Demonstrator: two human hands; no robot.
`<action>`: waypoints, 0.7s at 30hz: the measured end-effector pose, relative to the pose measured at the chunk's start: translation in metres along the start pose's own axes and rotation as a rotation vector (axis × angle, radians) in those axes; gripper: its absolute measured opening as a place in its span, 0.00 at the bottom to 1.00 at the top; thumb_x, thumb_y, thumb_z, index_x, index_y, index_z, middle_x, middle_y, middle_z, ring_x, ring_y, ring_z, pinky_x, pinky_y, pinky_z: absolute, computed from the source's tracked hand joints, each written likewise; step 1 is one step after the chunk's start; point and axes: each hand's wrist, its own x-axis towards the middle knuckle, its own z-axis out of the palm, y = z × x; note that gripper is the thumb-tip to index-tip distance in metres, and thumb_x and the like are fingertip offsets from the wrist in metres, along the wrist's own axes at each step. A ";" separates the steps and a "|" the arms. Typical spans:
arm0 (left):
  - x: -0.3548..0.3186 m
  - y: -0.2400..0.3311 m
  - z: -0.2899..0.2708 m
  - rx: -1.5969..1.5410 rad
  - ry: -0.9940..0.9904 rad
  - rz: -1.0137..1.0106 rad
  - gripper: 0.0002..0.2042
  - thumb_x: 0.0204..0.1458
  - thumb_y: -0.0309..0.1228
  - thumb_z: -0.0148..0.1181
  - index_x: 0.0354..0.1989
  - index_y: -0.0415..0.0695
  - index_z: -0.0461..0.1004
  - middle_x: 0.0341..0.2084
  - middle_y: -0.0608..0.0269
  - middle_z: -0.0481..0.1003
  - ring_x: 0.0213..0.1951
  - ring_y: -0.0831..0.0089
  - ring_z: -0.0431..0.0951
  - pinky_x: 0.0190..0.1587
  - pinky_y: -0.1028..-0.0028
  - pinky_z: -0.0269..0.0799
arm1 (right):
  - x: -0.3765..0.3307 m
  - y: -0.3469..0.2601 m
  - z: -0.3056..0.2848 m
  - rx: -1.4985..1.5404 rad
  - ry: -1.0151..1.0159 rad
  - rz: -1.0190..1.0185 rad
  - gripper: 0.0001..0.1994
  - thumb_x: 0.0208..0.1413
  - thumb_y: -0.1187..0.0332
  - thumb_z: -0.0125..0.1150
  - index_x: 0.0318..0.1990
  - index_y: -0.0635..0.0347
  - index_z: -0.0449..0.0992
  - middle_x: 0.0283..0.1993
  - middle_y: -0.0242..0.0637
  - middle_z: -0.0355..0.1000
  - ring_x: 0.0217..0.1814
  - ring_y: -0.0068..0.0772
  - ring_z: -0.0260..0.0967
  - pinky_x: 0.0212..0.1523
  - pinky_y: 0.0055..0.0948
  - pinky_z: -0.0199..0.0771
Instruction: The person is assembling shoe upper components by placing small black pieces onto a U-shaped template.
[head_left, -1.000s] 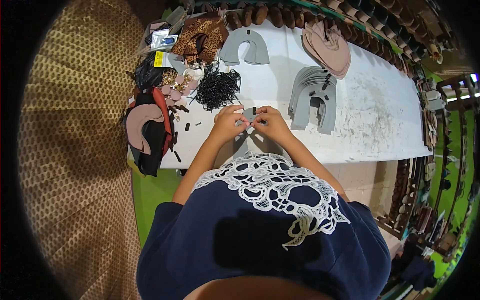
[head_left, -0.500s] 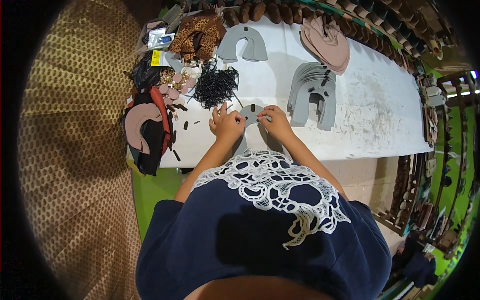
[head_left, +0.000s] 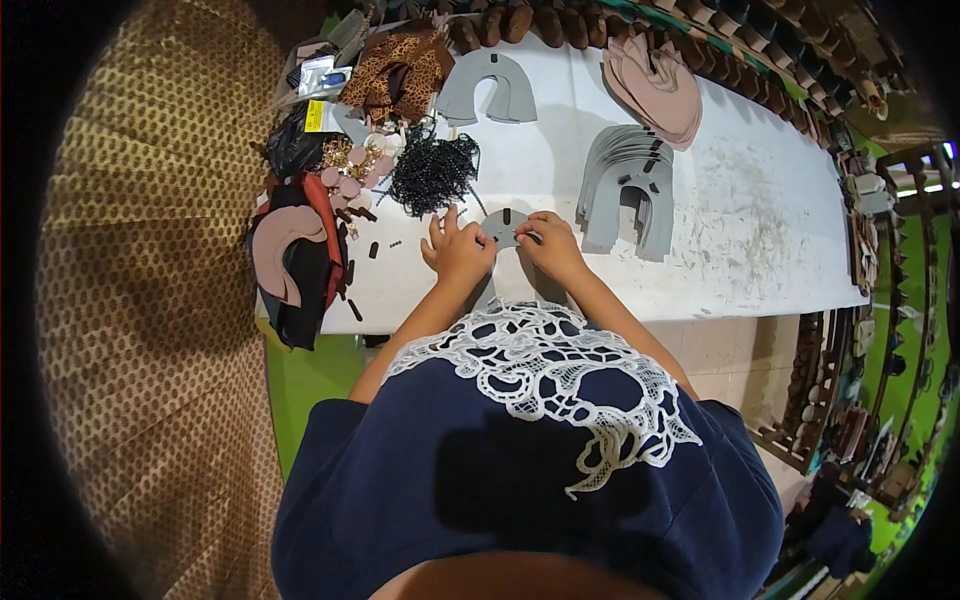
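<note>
A grey U-shaped shoe upper lies at the table's front edge, a short black strip at the top of its curve. My left hand pinches its left side between thumb and index finger, the other fingers raised. On the opposite side my right hand pinches with thumb and forefinger. Dark specks show by both fingertips, too small to make out. Just beyond my left hand lies a tangled heap of black beaded cord. To the right of my right hand stands a fanned stack of grey uppers with black strips on top.
Loose dark strips and pink discs with gold-coloured trim lie on the left. A pink curved piece rests on black material. Farther back are leopard-print fabric, another grey upper, pink uppers and brown shoe forms.
Both hands keep almost the same place and pinch over the grey shoe upper; the left fingertips have shifted very slightly. Everything else on the table looks the same.
</note>
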 end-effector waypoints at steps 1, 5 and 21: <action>-0.001 0.000 0.001 -0.005 0.008 0.004 0.07 0.38 0.40 0.60 0.23 0.53 0.73 0.62 0.54 0.56 0.62 0.44 0.47 0.54 0.37 0.42 | 0.000 0.000 0.000 0.001 -0.002 -0.001 0.07 0.46 0.67 0.61 0.33 0.58 0.79 0.43 0.46 0.70 0.48 0.45 0.67 0.48 0.35 0.66; -0.002 0.000 0.004 0.001 0.031 0.012 0.08 0.38 0.39 0.60 0.23 0.51 0.71 0.62 0.53 0.55 0.62 0.44 0.48 0.54 0.36 0.41 | 0.000 0.000 0.002 -0.065 0.032 -0.021 0.11 0.45 0.67 0.61 0.38 0.58 0.78 0.46 0.46 0.69 0.49 0.46 0.66 0.49 0.37 0.66; -0.025 -0.009 0.002 0.098 0.278 0.382 0.06 0.44 0.37 0.60 0.31 0.59 0.79 0.61 0.59 0.58 0.62 0.54 0.51 0.57 0.37 0.34 | 0.033 -0.002 -0.004 -0.325 -0.060 -0.058 0.14 0.37 0.59 0.66 0.35 0.51 0.78 0.52 0.41 0.66 0.56 0.45 0.59 0.55 0.41 0.59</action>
